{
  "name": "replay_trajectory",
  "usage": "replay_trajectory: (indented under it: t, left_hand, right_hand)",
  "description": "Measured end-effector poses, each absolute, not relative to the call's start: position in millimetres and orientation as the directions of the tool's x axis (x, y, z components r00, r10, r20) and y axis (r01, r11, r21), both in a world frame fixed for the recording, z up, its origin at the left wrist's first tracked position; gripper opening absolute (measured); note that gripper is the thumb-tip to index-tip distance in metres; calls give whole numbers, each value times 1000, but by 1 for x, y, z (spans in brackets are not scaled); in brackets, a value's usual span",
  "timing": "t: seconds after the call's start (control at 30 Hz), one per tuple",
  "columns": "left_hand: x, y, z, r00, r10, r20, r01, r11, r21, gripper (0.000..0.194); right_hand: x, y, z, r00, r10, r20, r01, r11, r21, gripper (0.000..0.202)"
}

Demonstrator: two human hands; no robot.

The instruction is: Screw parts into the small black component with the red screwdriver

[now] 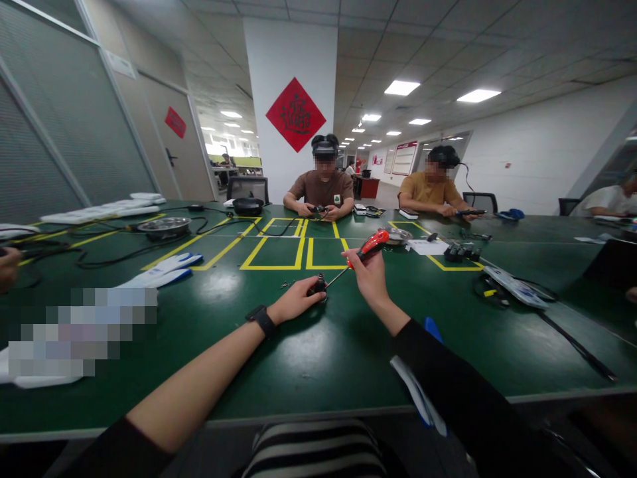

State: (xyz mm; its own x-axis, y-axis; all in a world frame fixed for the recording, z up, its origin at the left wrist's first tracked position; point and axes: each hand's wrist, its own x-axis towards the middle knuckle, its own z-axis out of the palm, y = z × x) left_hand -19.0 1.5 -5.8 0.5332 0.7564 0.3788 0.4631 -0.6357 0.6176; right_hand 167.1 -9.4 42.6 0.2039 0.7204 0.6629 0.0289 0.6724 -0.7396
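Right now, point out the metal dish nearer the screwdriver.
The dish on the right, just beyond the screwdriver; the other dish sits well off to the left.

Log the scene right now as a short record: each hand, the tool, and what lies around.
Left hand: grips a small dark part; black wristband on the wrist
Right hand: holds a red-and-black screwdriver by its handle
Tool tip: at the part; exact contact too small to tell
Near left hand: tiny loose pieces on the green table
Farther left: blue-and-white glove, metal bowl
Across: a seated person wearing a headset
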Motion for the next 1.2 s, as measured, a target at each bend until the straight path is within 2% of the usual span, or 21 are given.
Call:
replay_trajectory:
  t: [0.07,0.13,0.23,0.37,0.67,0.83,0.93,1.2]
  left_hand:
    - [-19,1,-5,532,756,381,461,-636,619,30]
    - [-19,1,-5,531,758,378,462,-633,620,29]
    - [-19,1,-5,531,762,371,461,-627,628,30]
    - [-18,1,-5,524,764,377,456,-625,633,32]
    - [-18,0,-5,522,766,376,464,-625,628,31]
    - [-18,0,-5,516,766,382,465,-625,627,32]
    - [-18,0,-6,514,765,389,467,-629,621,33]
    - [-19,0,-5,519,761,390,483,-637,601,31]
  right_hand:
    - [166,-9,42,160,723,672,-14,683,-731,18]
    - [164,-8,41,146,744,652,-147,668,-729,18]
    - [161,-8,40,136,781,610,-325,617,-717,33]
    - [160,-13,41,81,808,584,-412,560,-718,43]
    - [160,-20,47,57,749,660,-149,660,-736,26]
    - [164,-17,44,103,760,642,-25,647,-762,31]
    - [163,-16,42,70,788,612,-41,615,-787,33]
    - [164,-13,43,53,826,561,-221,558,-800,33]
